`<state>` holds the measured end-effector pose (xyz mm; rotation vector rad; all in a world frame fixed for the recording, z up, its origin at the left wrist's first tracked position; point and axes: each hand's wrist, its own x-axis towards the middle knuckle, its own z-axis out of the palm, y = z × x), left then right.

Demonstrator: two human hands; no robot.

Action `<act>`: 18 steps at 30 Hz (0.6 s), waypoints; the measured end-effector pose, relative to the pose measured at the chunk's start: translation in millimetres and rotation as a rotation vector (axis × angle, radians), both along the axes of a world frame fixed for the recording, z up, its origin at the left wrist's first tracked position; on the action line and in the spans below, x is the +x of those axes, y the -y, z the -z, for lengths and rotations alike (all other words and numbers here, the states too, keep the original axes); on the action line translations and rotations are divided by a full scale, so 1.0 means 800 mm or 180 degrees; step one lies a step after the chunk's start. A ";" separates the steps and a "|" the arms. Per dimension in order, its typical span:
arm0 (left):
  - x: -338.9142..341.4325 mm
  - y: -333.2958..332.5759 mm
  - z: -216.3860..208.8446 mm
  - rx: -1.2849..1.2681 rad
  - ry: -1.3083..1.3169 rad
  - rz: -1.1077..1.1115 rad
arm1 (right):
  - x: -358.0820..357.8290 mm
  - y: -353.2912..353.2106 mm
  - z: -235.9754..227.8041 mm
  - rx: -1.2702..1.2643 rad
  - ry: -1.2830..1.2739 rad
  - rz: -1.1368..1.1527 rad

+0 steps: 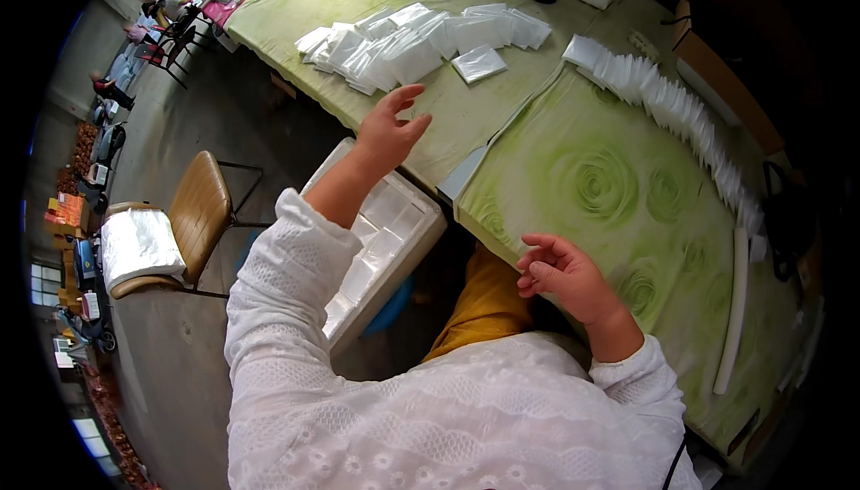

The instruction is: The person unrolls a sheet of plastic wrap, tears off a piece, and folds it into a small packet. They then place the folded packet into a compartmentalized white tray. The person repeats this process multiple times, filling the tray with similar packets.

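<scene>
Both left hand (387, 130) and right hand (569, 277) hang half-spread, holding nothing I can see, while the packets (414, 57) look light, slippery and best pinched by an edge.

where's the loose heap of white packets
In the head view, the heap lies at upper centre on the green-covered table, beyond the left hand.

One head-worn fisheye view looks down past the white shirt (457, 427), near the left hand (391, 127) and right hand (564, 270), taking in the desk (533, 154) at right and floor (175, 373) at left.
</scene>
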<state>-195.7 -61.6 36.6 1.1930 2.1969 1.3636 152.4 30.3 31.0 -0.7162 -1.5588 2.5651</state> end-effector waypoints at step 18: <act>-0.061 -0.190 -0.008 -0.1585 -0.0499 -0.0275 | -0.039 -0.045 0.039 0.0190 -0.0770 -0.0094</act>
